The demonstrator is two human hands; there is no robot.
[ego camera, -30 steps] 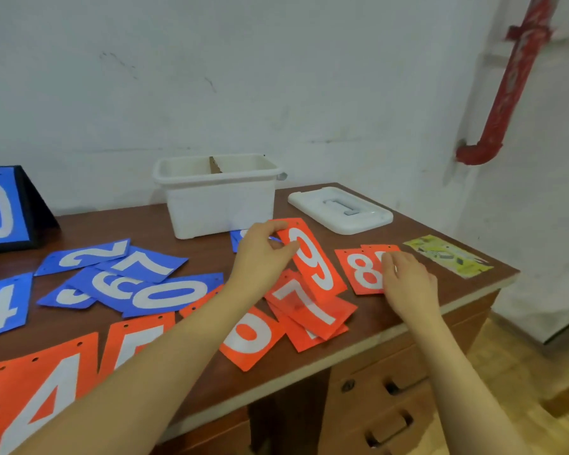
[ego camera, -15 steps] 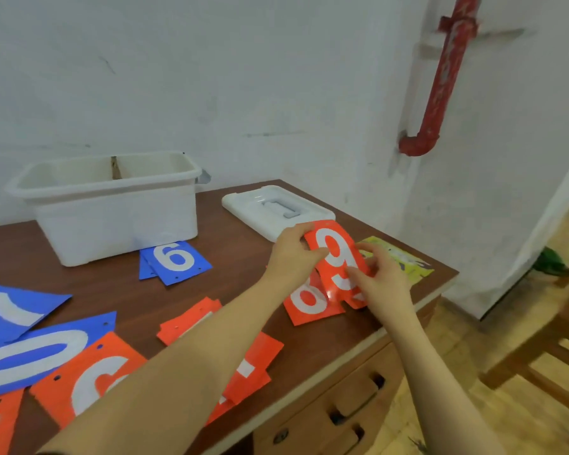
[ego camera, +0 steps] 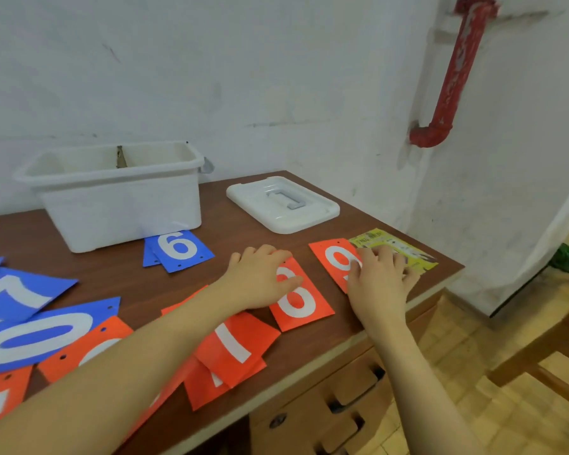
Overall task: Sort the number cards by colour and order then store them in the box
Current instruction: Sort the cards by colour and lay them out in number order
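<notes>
Both hands are flat on cards at the right end of the desk (ego camera: 119, 280). Left hand (ego camera: 260, 280) is spread, palm down on the top of the orange 8 card (ego camera: 301, 300), not gripping it. That card lies flat with its long side running away from the person, tilted a bit left, digit upright to the camera. Right hand (ego camera: 380, 284) sits with fingers fanned over the orange 9 card (ego camera: 334, 261), just right of the 8, same lean, covering its lower half; its fingertips also reach the yellow leaflet (ego camera: 404, 249) at the corner, print too small to read.

A blue 6 card (ego camera: 179, 249) lies in front of the white box (ego camera: 122, 205), which is open, with the lid (ego camera: 283, 203) flat beside it, handle up. Closer in there's an orange 1 card (ego camera: 232, 348) on a loose orange pile, and a blue 0 card (ego camera: 37, 339) at the left.

Dark brown wooden desk with drawers, scuffed white wall, red pipe (ego camera: 454, 73) down the corner, yellowish tiled floor.
</notes>
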